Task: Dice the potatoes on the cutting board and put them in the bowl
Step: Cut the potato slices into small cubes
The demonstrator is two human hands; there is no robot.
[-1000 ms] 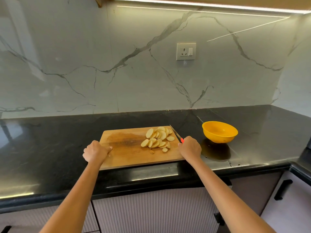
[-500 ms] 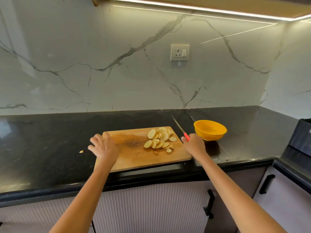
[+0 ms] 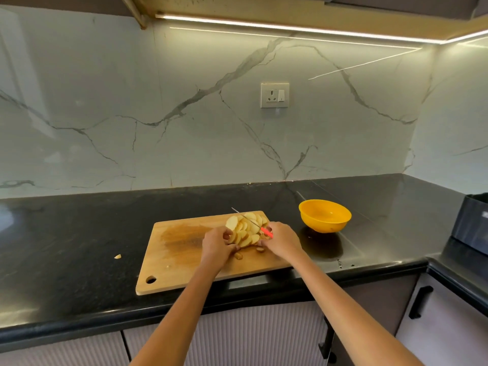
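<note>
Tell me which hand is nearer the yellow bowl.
Right. The right hand, holding the knife, sits at the cutting board's right end, just left of the yellow bowl. The left hand is farther left, beyond the potato slices.
</note>
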